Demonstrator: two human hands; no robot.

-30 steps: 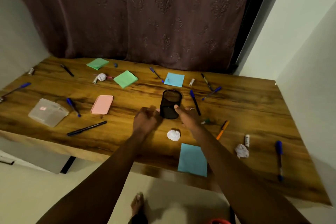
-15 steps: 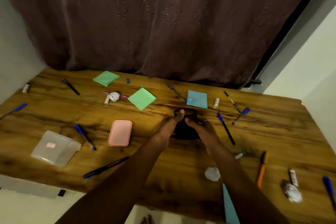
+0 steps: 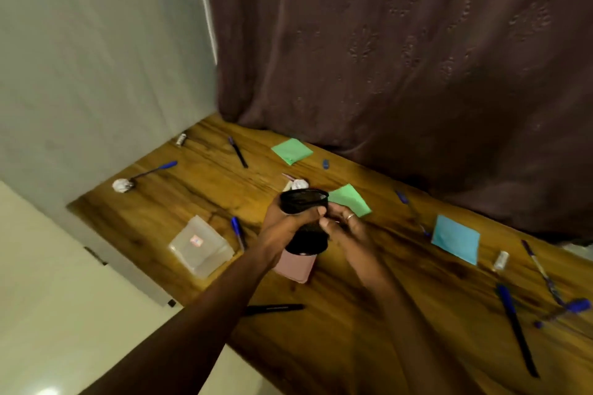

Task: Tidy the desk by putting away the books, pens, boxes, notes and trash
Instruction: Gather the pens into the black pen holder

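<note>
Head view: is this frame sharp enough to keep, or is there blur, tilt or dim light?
Head view: strongly tilted, dim and warm; the right hand and the pen near the right edge are smeared by motion; the left hand gripping the black cup reads clearer.

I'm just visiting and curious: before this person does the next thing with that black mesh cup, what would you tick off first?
1. Grip on the pen cup: the left hand wraps round it. Ok.
2. Cup upright: its mouth faces up, slightly tilted. Ok.
3. Right hand free to fetch pens: it sits against the cup, but the view is blurred. Cannot tell.
4. Landing spot: the cup hangs over the pink box, not over bare desk. Not ok.
5. Pens to collect: the blue pen and the black pen lie loose nearby. Ok.
6. Room inside the cup: the mesh hides it. Cannot tell.
</note>
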